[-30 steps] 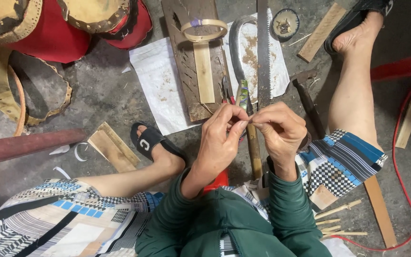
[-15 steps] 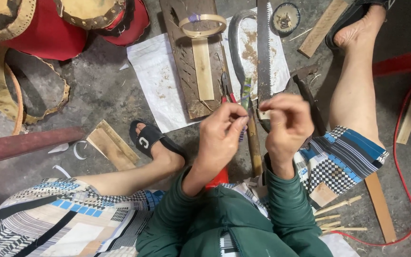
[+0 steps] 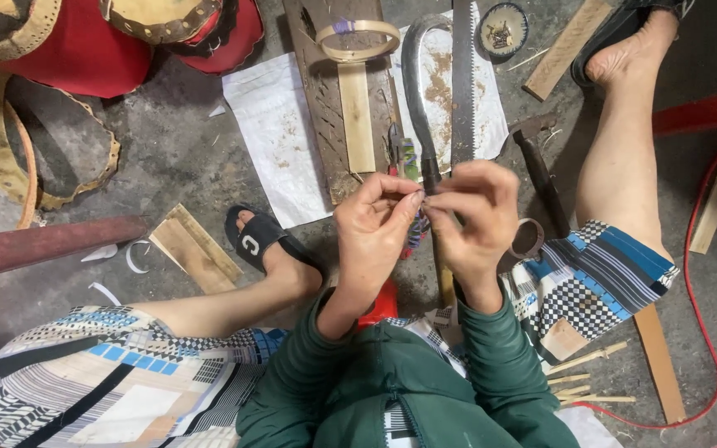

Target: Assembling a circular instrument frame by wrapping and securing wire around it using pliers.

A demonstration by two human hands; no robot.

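From the head camera, your left hand (image 3: 373, 226) and right hand (image 3: 468, 217) meet fingertip to fingertip above your lap, both pinched on something too small to make out, right over the wooden handle (image 3: 441, 278) of the curved sickle blade (image 3: 417, 91) that lies on the white sheet (image 3: 280, 133). Just beyond your hands lie a handsaw (image 3: 462, 79), a wooden plank (image 3: 325, 124) with a bamboo hoop (image 3: 357, 37) on it, and a hammer (image 3: 537, 162) beside your right leg. A red cable (image 3: 699, 274) runs along the floor at your right.
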